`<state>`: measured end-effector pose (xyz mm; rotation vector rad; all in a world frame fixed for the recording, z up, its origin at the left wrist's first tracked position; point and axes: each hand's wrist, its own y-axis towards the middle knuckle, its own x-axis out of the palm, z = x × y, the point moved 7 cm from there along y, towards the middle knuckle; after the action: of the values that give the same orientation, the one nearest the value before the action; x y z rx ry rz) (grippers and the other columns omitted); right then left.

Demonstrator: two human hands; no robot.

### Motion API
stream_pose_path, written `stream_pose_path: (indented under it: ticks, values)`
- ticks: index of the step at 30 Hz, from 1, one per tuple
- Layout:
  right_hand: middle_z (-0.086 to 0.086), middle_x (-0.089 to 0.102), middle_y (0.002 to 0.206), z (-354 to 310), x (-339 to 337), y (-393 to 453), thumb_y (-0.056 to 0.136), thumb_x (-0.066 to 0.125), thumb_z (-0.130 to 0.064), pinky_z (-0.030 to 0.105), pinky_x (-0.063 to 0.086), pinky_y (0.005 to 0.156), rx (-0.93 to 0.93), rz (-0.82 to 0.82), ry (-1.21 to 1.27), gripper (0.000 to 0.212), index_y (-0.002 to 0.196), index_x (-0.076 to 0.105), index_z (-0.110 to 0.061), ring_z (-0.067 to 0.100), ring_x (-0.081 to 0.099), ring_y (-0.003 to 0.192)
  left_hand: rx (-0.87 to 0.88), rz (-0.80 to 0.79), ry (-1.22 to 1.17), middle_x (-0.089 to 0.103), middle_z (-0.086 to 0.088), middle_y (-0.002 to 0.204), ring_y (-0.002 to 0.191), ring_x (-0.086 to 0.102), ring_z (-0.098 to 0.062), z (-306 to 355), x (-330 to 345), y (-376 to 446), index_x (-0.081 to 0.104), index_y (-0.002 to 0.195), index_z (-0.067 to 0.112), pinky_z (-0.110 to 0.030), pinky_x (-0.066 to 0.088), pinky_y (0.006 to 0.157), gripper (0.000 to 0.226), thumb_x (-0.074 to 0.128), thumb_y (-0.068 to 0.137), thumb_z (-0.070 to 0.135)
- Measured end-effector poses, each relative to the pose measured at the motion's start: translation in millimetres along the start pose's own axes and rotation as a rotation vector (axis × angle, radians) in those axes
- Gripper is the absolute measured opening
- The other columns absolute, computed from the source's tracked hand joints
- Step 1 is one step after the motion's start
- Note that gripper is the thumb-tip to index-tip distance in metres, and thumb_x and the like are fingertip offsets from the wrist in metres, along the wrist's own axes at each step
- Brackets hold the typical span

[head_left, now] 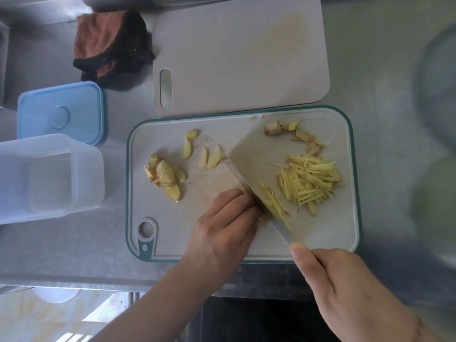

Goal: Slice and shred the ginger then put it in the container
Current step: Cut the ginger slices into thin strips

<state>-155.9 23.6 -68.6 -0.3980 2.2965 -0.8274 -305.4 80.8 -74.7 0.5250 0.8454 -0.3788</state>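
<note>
Gripping the handle of the cleaver [256,169], the right hand [350,292] has its fingers curled round a handle that is itself hidden, the thumb lying forward toward the heel of the blade. The left hand [222,233] forms a claw grip, fingers curled down and pressing a small stack of ginger slices [265,217] that is almost wholly covered by the fingertips and the blade. Its knuckles touch the blade's left face.

The blade's long axis runs from 5 o'clock, at the handle, to 11 o'clock, at the tip; fresh shreds [276,203] cling to its right face. The stack under cut lies just to the 9 o'clock side of the edge, so each coming stroke should, by judgement, step toward the left hand, which is the nearer of the two to the work.

Outward from the cut: the finished pile of ginger shreds [312,180] lies at 3 o'clock of the blade, its strands mostly parallel. Uncut slices [167,176] wait at 9 o'clock, with loose slices [212,156] near the blade tip. Peel and a knob end [274,128] rest at 12 o'clock. All sit on the teal-rimmed cutting board [355,193].

Well apart at 9 o'clock on the table [74,243] stands the clear container [49,176], uncovered, its blue lid [60,112] beside it. A second board [241,53] lies at 12 o'clock, with a cloth [111,45] to its left.
</note>
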Motion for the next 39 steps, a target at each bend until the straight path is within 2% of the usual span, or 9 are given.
stream_pose_path:
  ticks: [2,6,10,15,22,29,32,36,39]
  values:
    - [-0.005,0.045,0.046,0,-1,4,0.070,0.007,-0.081,0.018,0.036,0.053,-0.008,0.020,0.002,0.072,0.047,0.029,-0.017,0.008,0.044,0.047,0.002,-0.004,0.017,0.073,-0.015,0.104,0.103,0.068,-0.030,0,0,0,0.077,0.096,-0.004,-0.036,0.055,0.093,0.008,0.072,0.090,-0.002]
    - [-0.002,0.046,0.048,6,-12,4,0.071,0.006,-0.082,0.024,0.033,0.049,-0.011,0.068,-0.021,0.075,0.050,0.034,-0.016,0.012,0.045,0.048,0.007,-0.004,0.051,0.071,-0.016,0.101,0.098,0.067,-0.031,2,-1,-1,0.076,0.095,-0.005,-0.034,0.055,0.092,0.007,0.072,0.090,-0.002]
    - [-0.001,0.044,0.047,2,-9,-2,0.071,0.007,-0.082,0.022,0.031,0.049,-0.032,0.041,0.005,0.068,0.060,0.043,-0.025,0.011,0.044,0.047,0.012,0.011,0.084,0.072,-0.017,0.099,0.097,0.068,-0.032,4,-1,-1,0.077,0.093,-0.004,-0.035,0.056,0.090,0.006,0.072,0.090,-0.004]
    - [-0.007,0.051,0.051,-1,-9,-9,0.067,0.004,-0.082,0.021,0.034,0.050,-0.016,-0.004,0.019,0.066,0.061,0.048,-0.035,0.006,0.052,0.055,0.003,0.015,0.078,0.073,-0.015,0.098,0.099,0.069,-0.029,6,-3,2,0.077,0.094,-0.004,-0.033,0.055,0.095,0.007,0.071,0.090,-0.004]
    - [-0.008,0.049,0.048,-2,-7,-6,0.067,0.005,-0.082,0.018,0.034,0.052,-0.016,-0.013,0.027,0.065,0.058,0.047,-0.033,0.005,0.050,0.053,0.003,0.008,0.060,0.074,-0.014,0.101,0.102,0.069,-0.028,4,-2,0,0.077,0.096,-0.004,-0.034,0.056,0.094,0.008,0.070,0.092,-0.001]
    - [-0.003,0.044,0.046,3,-4,3,0.070,0.007,-0.082,0.020,0.034,0.050,-0.016,0.027,0.018,0.072,0.051,0.039,-0.021,0.010,0.044,0.047,0.006,0.000,0.055,0.073,-0.015,0.102,0.103,0.068,-0.030,4,-1,-1,0.076,0.096,-0.004,-0.037,0.057,0.092,0.007,0.071,0.091,-0.002]
    - [-0.013,0.051,0.051,-3,-2,2,0.075,0.005,-0.080,0.021,0.037,0.055,-0.026,0.021,-0.003,0.076,0.048,0.035,-0.016,0.006,0.049,0.052,0.024,0.009,0.053,0.072,-0.017,0.102,0.104,0.068,-0.031,3,-2,-1,0.076,0.095,-0.005,-0.036,0.055,0.095,0.007,0.072,0.090,-0.003]
    - [-0.023,0.052,0.055,-8,4,3,0.077,0.010,-0.072,0.022,0.036,0.053,-0.031,-0.009,0.013,0.063,0.050,0.033,-0.020,0.001,0.049,0.057,0.025,0.017,0.054,0.072,-0.017,0.103,0.105,0.068,-0.031,2,-1,-1,0.076,0.095,-0.006,-0.036,0.055,0.097,0.008,0.074,0.088,-0.004]
    - [-0.016,0.050,0.049,-3,-7,3,0.080,0.015,-0.070,0.022,0.036,0.053,-0.030,0.038,0.030,0.062,0.048,0.031,-0.019,0.006,0.047,0.052,0.012,0.014,0.068,0.072,-0.017,0.102,0.103,0.066,-0.031,2,0,-2,0.076,0.095,-0.005,-0.036,0.055,0.095,0.008,0.074,0.087,-0.003]
